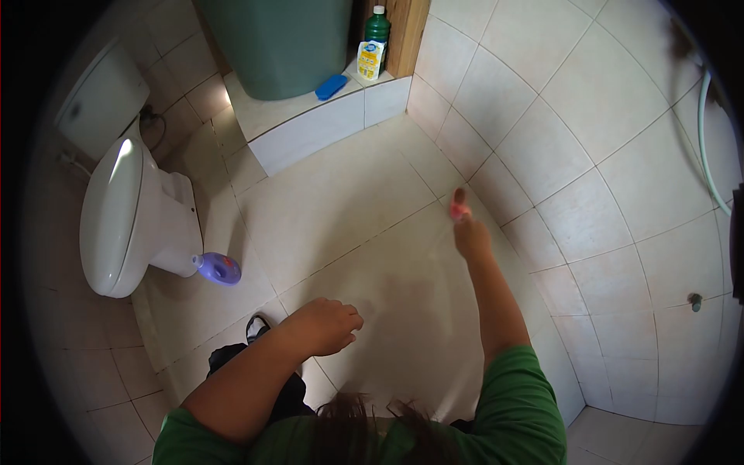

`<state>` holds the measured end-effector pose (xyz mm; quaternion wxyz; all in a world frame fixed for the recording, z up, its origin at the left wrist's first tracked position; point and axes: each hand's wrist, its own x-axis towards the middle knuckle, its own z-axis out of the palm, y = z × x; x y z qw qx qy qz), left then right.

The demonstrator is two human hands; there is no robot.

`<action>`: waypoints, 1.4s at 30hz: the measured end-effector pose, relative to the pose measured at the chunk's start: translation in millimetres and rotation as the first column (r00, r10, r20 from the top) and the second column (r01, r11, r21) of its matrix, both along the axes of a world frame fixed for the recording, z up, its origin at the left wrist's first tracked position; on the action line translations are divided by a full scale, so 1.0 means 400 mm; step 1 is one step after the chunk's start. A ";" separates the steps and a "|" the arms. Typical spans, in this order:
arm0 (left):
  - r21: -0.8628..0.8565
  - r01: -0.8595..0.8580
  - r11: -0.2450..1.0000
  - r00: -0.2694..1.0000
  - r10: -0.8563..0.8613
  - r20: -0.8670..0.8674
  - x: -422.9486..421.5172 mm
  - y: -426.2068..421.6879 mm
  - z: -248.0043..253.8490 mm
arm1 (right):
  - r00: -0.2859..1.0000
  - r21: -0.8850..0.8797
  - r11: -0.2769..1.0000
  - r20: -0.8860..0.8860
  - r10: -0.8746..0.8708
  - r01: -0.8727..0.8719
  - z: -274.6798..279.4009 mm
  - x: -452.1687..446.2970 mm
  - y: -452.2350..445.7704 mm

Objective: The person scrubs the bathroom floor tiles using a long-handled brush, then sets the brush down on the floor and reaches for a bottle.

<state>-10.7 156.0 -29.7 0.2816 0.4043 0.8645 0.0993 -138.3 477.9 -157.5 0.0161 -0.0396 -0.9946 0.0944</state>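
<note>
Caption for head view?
Right hand holding a small pink item near the tiled wall; left hand loosely curled, toilet at left.

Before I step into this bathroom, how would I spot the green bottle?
Find the big grey-green tub on the tiled ledge. Just to its right, beside the wooden post, is the green bottle, partly hidden by a white-and-yellow packet. Its dark green body and pale cap set it apart from that packet and the flat blue object.
</note>
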 end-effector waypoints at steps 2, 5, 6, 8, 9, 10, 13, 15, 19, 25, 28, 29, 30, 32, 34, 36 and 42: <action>0.006 -0.003 1.000 1.000 0.003 -0.015 0.002 -0.009 0.000 | 0.996 0.057 0.997 0.084 0.044 -0.049 0.006 0.049 -0.069; -0.010 0.002 1.000 1.000 -0.002 -0.016 0.006 -0.006 0.004 | 0.994 0.100 0.991 0.062 0.086 -0.092 0.054 0.103 -0.155; -0.018 0.004 1.000 1.000 -0.004 -0.002 0.009 -0.005 0.003 | 0.985 0.159 0.973 0.074 0.154 -0.164 0.064 0.101 -0.158; -0.029 0.003 1.000 1.000 -0.003 0.015 0.007 -0.003 -0.005 | 0.962 0.259 0.933 -0.043 0.271 -0.251 -0.052 0.028 -0.083; -0.039 -0.011 0.999 1.000 0.012 0.028 0.008 -0.006 -0.007 | 0.938 0.315 0.904 -0.096 0.334 -0.289 -0.033 0.021 -0.090; -0.048 -0.026 0.999 0.999 0.028 0.040 0.006 -0.011 -0.008 | 0.963 0.229 0.937 0.007 0.269 -0.263 -0.019 0.031 -0.103; -0.070 -0.104 0.992 0.993 0.108 0.052 -0.008 -0.045 -0.006 | 0.949 -0.227 0.966 0.310 -0.049 0.124 0.112 0.130 -0.262; -0.106 -0.159 0.982 0.984 0.166 0.062 -0.018 -0.067 -0.005 | 0.907 0.005 0.975 0.369 0.203 -0.220 0.177 0.256 -0.362; -0.200 -0.214 0.956 0.964 0.240 0.112 -0.021 -0.102 -0.011 | 0.878 0.381 0.792 0.166 0.448 -0.477 0.071 0.217 -0.328; -0.229 -0.282 0.932 0.941 0.315 0.123 -0.006 -0.150 0.019 | 0.863 0.362 0.790 0.097 0.496 -0.495 -0.013 0.149 -0.320; -0.210 -0.328 0.921 0.926 0.358 0.123 -0.005 -0.169 0.034 | 0.650 0.470 0.490 0.275 0.709 -0.734 0.018 0.320 -0.474; -0.210 -0.342 0.916 0.920 0.372 0.123 -0.005 -0.178 0.040 | 0.608 0.467 0.439 0.315 0.729 -0.768 0.041 0.348 -0.504; -0.202 -0.349 0.915 0.917 0.378 0.128 -0.004 -0.184 0.051 | 0.622 0.482 0.444 0.315 0.717 -0.755 0.042 0.348 -0.511; -0.188 -0.361 0.913 0.910 0.389 0.141 0.003 -0.197 0.068 | 0.736 0.534 0.573 0.146 0.661 -0.621 -0.037 0.301 -0.484; -0.169 -0.372 0.913 0.908 0.396 0.136 0.012 -0.210 0.069 | 0.861 0.438 0.775 -0.005 0.509 -0.456 -0.128 0.200 -0.409; -0.127 -0.392 0.911 0.905 0.407 0.126 0.009 -0.224 0.074 | 0.875 0.400 0.791 0.069 0.478 -0.463 -0.104 0.187 -0.415; 0.003 -0.447 0.894 0.890 0.444 0.105 0.002 -0.279 0.056 | 0.640 0.328 0.550 0.439 0.631 -0.768 0.157 0.521 -0.699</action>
